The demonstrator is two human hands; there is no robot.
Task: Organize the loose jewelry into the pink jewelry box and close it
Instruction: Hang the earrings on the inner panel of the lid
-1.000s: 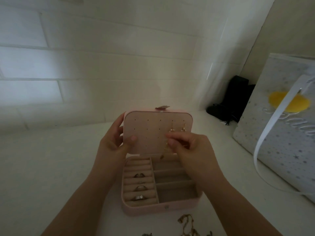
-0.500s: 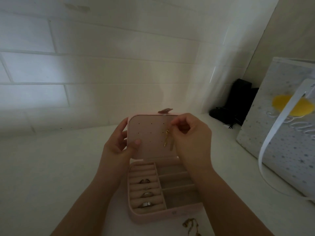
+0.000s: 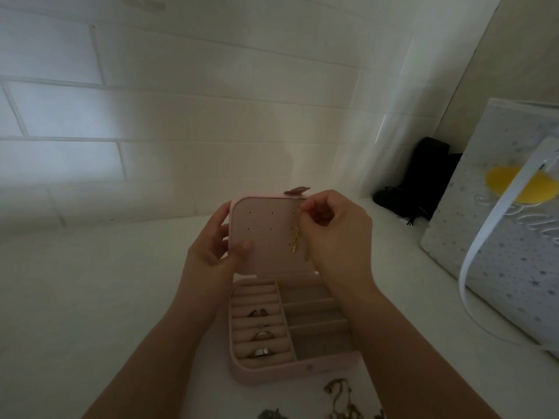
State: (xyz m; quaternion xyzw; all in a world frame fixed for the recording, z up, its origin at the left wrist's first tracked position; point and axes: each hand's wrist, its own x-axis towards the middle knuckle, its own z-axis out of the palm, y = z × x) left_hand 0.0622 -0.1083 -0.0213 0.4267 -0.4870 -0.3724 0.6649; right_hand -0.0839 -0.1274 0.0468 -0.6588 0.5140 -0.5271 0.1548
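The pink jewelry box (image 3: 290, 370) lies open on the white table, its lid (image 3: 266, 228) standing upright with rows of small holes. My left hand (image 3: 211, 252) grips the lid's left edge, thumb pressed on its inner face. My right hand (image 3: 335, 234) pinches a gold dangling earring (image 3: 295, 240) against the lid's upper right part. Several rings (image 3: 260, 334) sit in the padded rolls on the box's left side. The right compartments look empty. Loose gold jewelry (image 3: 341, 400) lies in front of the box.
A white gift bag (image 3: 499, 237) with a yellow spot and a white ribbon handle stands at the right. A black pouch (image 3: 423, 179) leans in the back corner. A white tiled wall rises behind the box.
My right hand rose with the earring from the lid's lower edge to its upper right part. The left hand kept its hold on the lid.
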